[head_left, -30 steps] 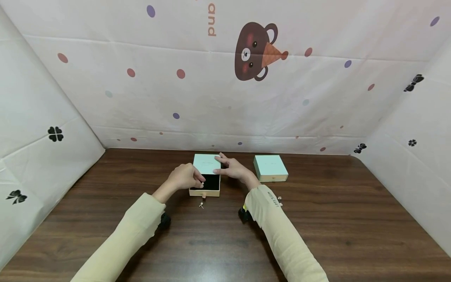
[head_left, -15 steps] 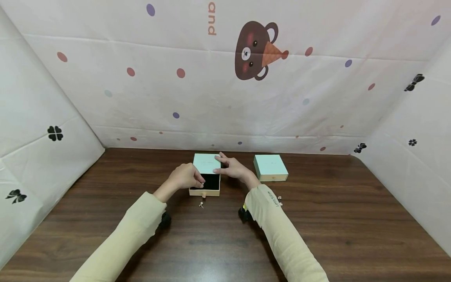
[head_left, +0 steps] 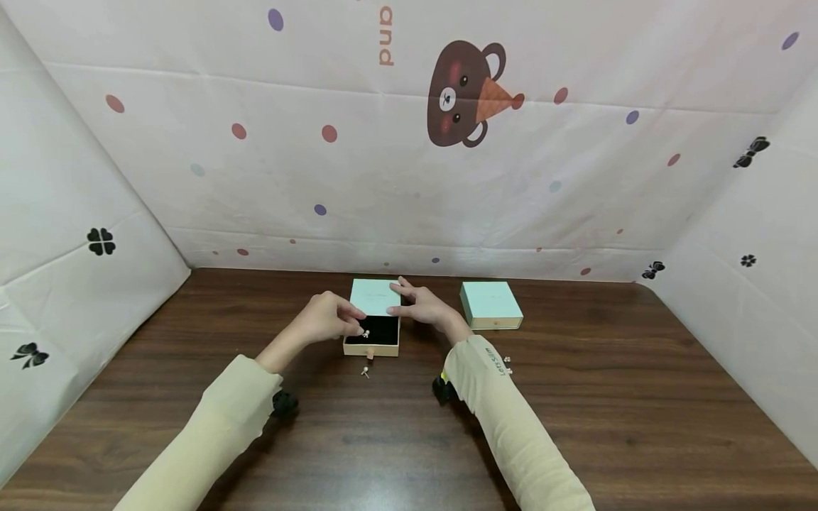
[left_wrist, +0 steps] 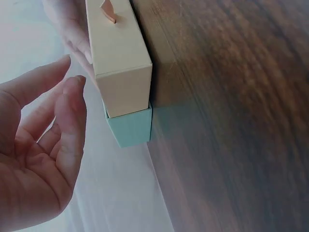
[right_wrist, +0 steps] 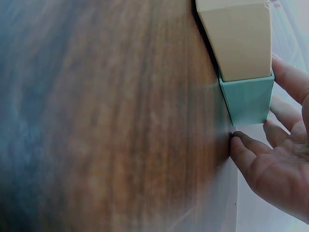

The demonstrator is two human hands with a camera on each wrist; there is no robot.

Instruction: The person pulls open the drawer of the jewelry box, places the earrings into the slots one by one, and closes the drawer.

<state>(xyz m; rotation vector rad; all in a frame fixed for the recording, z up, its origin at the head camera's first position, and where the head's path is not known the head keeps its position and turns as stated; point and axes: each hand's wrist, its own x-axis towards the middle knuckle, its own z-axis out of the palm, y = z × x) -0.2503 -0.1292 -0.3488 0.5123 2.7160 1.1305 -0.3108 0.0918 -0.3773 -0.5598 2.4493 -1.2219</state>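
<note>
A mint drawer box (head_left: 369,297) stands near the back of the table, its cream drawer (head_left: 383,350) pulled out towards me. On the drawer's black lining lies a small silvery piece of jewellery (head_left: 366,333), perhaps an earring. My left hand (head_left: 327,317) hovers at the drawer's left side, fingertips right by that piece. In the left wrist view a gap shows between left thumb and forefinger (left_wrist: 67,104), with nothing in it. The fingers of my right hand (head_left: 424,306) rest loosely spread on the mint cover's right side; the thumb lies over its top edge (right_wrist: 246,80).
Another small silvery piece (head_left: 365,372) lies on the table in front of the drawer's tan pull tab (head_left: 370,355). A second mint box (head_left: 491,304), closed, stands to the right. Small shiny pieces (head_left: 508,360) show beside my right sleeve. A printed cloth (head_left: 409,177) walls the back.
My left hand has drawn back left and its fingertips have parted from the small silvery piece, which now shows on the black lining. The right hand stays in place on the box.
</note>
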